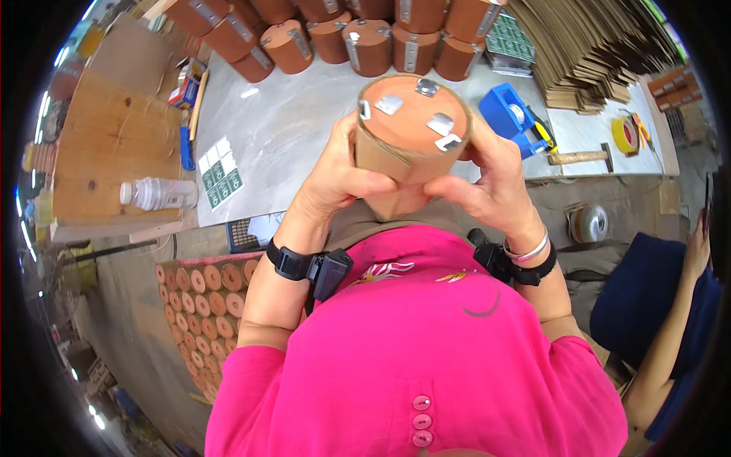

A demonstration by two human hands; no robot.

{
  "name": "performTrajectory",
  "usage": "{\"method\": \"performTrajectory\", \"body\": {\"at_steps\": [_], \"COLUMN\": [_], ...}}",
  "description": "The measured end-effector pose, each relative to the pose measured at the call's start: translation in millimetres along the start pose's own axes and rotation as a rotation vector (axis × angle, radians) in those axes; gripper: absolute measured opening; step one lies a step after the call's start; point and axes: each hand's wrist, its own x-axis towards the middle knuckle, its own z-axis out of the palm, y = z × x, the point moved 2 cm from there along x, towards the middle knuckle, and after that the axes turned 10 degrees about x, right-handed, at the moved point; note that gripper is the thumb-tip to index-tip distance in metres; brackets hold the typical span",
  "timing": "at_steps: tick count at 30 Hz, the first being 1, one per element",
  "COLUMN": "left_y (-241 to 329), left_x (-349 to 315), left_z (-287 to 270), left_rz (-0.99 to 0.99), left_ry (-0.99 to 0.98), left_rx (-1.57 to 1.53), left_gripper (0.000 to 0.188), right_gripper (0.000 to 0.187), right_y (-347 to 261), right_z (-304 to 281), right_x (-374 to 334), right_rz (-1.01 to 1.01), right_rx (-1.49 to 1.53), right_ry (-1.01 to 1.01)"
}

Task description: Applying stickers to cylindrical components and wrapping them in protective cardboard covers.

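Over the near edge of the table I hold up a brown cylinder (403, 169) with a reddish-brown round end tilted toward me. Several shiny silver pieces are fixed on that end, some bent over its rim. My left hand (343, 169) wraps its left side with the thumb across the front. Gripping the opposite side is my right hand (493, 181), its thumb close to the left thumb. Both hands are closed around the cylinder, and their fingers behind it are partly hidden. To the left on the table lies a sheet of green and white labels (221, 174).
Similar brown cylinders (369, 47) with metal strips stand stacked at the back. On the right are a blue tape dispenser (502, 110), a hammer (575, 158), yellow tape (626, 135) and stacked cardboard (582, 49). A plastic bottle (161, 193) lies left. Another person's arm (674, 327) shows at right.
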Motion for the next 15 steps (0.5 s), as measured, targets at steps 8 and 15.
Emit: {"method": "performTrajectory", "body": {"at_steps": [8,15], "left_y": [-42.0,-74.2], "left_x": [-24.8,-47.1], "left_z": [-27.4,-45.8], "left_rz": [-0.285,-0.157], "left_ry": [0.404,0.373], "left_rx": [-0.842,-1.221], "left_gripper": [0.070,0.073], "right_gripper": [0.075,0.104], "right_y": [54.8,76.0], "right_z": [42.5,96.8], "right_x": [29.5,62.8], "right_rz": [0.037,-0.088], "right_rx": [-0.110,-0.315], "right_ry": [-0.057,-0.266]}}
